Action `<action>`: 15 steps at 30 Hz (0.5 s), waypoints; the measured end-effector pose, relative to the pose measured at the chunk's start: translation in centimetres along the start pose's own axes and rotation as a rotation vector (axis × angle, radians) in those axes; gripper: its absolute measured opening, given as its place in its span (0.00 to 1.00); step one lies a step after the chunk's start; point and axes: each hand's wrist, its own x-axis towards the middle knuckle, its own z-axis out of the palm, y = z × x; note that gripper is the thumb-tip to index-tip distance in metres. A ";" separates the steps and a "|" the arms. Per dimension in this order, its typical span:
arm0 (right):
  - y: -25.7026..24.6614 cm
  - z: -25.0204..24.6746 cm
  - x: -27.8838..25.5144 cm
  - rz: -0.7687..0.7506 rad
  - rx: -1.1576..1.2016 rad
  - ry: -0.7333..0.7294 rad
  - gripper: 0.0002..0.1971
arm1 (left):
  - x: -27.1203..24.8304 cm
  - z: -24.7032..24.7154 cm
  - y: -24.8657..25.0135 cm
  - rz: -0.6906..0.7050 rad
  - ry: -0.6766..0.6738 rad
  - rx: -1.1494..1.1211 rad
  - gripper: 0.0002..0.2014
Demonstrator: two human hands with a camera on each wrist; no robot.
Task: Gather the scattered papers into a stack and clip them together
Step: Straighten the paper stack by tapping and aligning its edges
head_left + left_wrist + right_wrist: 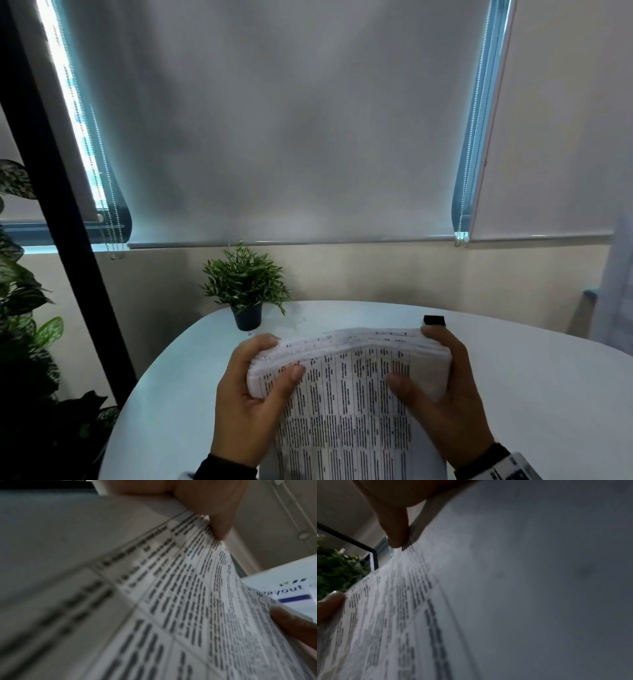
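A thick stack of printed papers [346, 394] with table text stands tilted up above the white table, its top edge curved. My left hand [253, 387] grips its left edge, thumb on the front sheet and fingers behind. My right hand [442, 383] grips the right edge the same way. The left wrist view shows the stack of papers [171, 601] close up with my left thumb pressing its upper edge. In the right wrist view the papers [402, 615] fill the frame, pinched by my right thumb. A black binder clip [434, 320] lies on the table just behind my right fingers.
A small potted plant [246, 291] stands at the far left of the round white table [548, 394]. A black post [65, 222] and large leafy plants [24, 308] are at the left. Closed roller blinds hang behind.
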 end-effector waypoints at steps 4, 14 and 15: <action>0.2 0.3 -0.3 -0.010 0.003 0.052 0.35 | -0.4 0.4 0.0 -0.027 0.039 -0.002 0.22; -0.4 0.7 0.1 -0.105 -0.069 0.183 0.41 | -0.1 0.0 0.7 -0.391 -0.139 -0.242 0.35; -0.2 0.6 0.1 -0.090 -0.036 0.172 0.40 | 0.0 0.1 1.1 -0.391 -0.134 -0.206 0.20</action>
